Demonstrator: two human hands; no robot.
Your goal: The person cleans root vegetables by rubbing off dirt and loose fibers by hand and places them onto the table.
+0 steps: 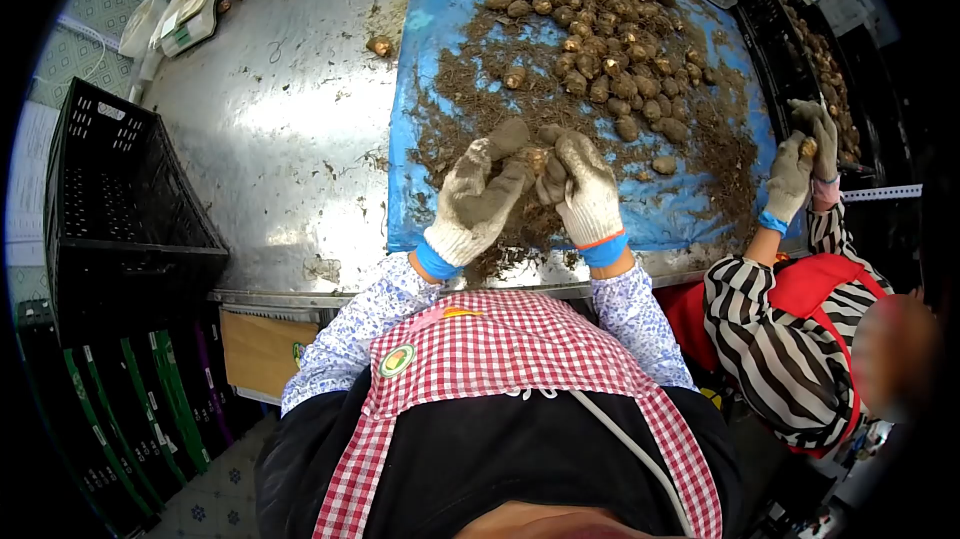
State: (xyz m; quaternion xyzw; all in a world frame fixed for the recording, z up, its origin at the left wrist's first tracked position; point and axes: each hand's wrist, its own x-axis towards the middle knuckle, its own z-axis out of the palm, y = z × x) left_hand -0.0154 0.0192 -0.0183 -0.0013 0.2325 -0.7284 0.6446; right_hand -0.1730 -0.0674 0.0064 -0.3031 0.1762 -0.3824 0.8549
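My left hand (474,197), in a soiled white knit glove, is closed on one side of a small brown taro (536,158). From the other side my right hand (584,184), in a matching glove, pinches the same taro. Both hands are raised near the front edge of the table, and the fingers partly hide the taro. Just beyond them, a blue sheet (408,139) is strewn with dark root fibres and soil. On it lies a large pile of taros (610,29), with a single taro (664,165) apart at the right.
Left of the sheet is bare metal tabletop (290,119), bearing a loose taro (379,46) and a scale (195,11). A black crate (130,189) stands at the left. On the right, a co-worker's gloved hands (800,159) hold a taro beside another crate (765,49).
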